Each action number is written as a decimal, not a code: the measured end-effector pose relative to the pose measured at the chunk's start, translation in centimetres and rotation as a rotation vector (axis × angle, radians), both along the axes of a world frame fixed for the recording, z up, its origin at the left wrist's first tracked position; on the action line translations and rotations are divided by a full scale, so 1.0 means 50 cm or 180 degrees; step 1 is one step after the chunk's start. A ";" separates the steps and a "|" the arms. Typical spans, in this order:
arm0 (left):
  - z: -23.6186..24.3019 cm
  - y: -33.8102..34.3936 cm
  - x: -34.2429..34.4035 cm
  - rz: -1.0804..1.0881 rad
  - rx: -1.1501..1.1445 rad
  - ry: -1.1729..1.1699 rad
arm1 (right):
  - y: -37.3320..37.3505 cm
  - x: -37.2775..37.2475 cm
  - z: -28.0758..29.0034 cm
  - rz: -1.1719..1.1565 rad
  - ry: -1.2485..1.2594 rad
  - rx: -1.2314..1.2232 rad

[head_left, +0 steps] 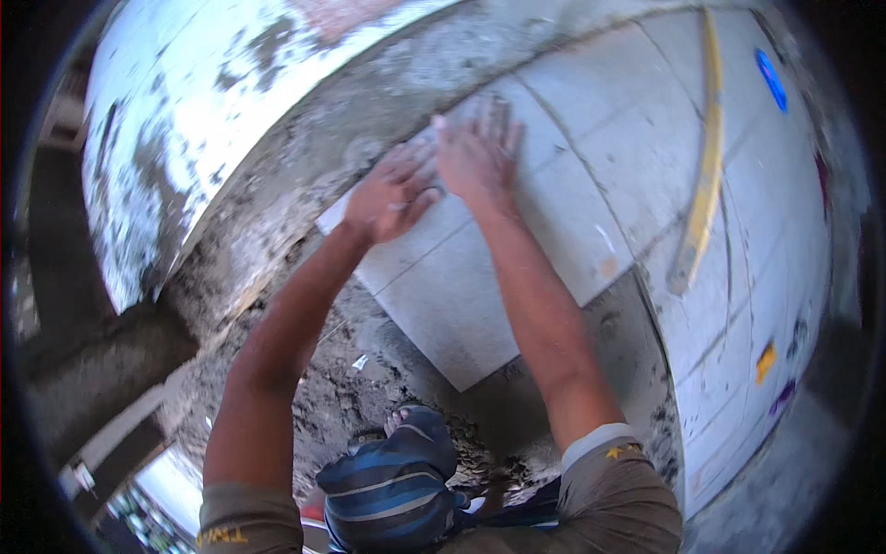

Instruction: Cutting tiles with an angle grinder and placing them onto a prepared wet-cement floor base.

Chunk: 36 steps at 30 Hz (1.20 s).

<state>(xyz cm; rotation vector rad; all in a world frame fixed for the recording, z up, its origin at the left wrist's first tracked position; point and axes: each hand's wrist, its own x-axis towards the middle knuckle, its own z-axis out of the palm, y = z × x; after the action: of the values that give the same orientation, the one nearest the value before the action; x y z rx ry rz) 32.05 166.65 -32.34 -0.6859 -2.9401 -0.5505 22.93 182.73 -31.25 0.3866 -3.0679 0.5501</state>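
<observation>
A large pale floor tile [441,319] lies at a slant in front of me, its near corner pointing toward me over rough grey mortar. My left hand [386,196] rests on its far left part, fingers stretched out and a ring on one finger. Beside it my right hand [480,157] is pressed flat near the far edge, fingers spread. The hands are close together, and neither holds anything. Both are slightly blurred.
Laid tiles [775,249] cover the right side, with a long yellow bar [709,157] across them. A blue object [771,80] and an orange piece [765,363] lie there too. Loose mortar [346,388] surrounds my foot. A mortar-smeared white surface [212,120] is at far left.
</observation>
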 end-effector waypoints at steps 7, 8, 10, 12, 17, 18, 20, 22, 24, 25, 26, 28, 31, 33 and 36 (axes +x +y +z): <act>0.029 0.020 -0.001 0.0049 0.0307 -0.0032 | 0.032 -0.003 -0.008 0.0020 0.0505 0.0210; 0.019 0.019 0.002 0.0046 0.0153 -0.0070 | 0.028 -0.006 -0.008 0.0012 0.0245 0.0130; 0.000 -0.002 -0.007 0.0023 0.0060 0.0011 | 0.022 0.004 0.001 0.0051 0.0064 -0.0044; -0.006 -0.011 0.009 0.0025 0.0223 0.0185 | 0.045 0.006 0.070 0.0482 0.0871 0.0546; -0.033 -0.025 -0.008 0.0283 0.0814 0.0193 | 0.069 0.185 0.222 0.0512 0.1533 -0.1019; -0.024 -0.011 -0.016 0.0264 0.1113 0.0173 | 0.088 0.198 0.119 0.0641 0.1044 -0.0357; -0.030 0.010 -0.001 0.0421 0.0981 0.0257 | 0.108 0.219 -0.003 0.0769 0.0508 0.0306; -0.038 -0.008 -0.002 0.0588 0.0739 0.0404 | 0.083 0.205 -0.019 0.0678 0.0294 0.0280; -0.055 -0.037 0.014 0.0422 0.0864 0.0401 | 0.053 0.191 0.079 0.0756 0.0597 -0.0139; -0.057 -0.026 0.023 0.0427 0.0894 0.0354 | 0.058 0.193 0.128 0.0738 0.0871 -0.0436; -0.048 -0.019 0.013 0.0432 0.0954 0.0452 | 0.061 0.185 0.142 0.0725 0.0867 -0.0420; -0.036 -0.017 -0.001 0.0426 0.1019 0.0556 | 0.066 0.164 0.154 0.0590 0.1434 -0.0811; -0.025 -0.008 -0.014 0.0289 0.1157 0.0295 | 0.057 0.152 -0.037 0.0714 0.0756 0.0236; -0.044 -0.022 0.002 0.0505 0.0881 0.0256 | 0.039 0.155 -0.030 0.0717 0.0548 0.0202; -0.045 -0.035 0.004 0.0417 0.1022 0.0352 | 0.033 0.144 0.067 0.0754 0.0722 -0.0125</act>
<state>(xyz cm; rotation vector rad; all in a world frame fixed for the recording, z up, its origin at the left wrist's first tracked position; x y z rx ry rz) 32.26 164.88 -34.58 -0.4671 -2.6806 -0.9107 30.14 184.40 -27.90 0.7611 -2.8075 0.5284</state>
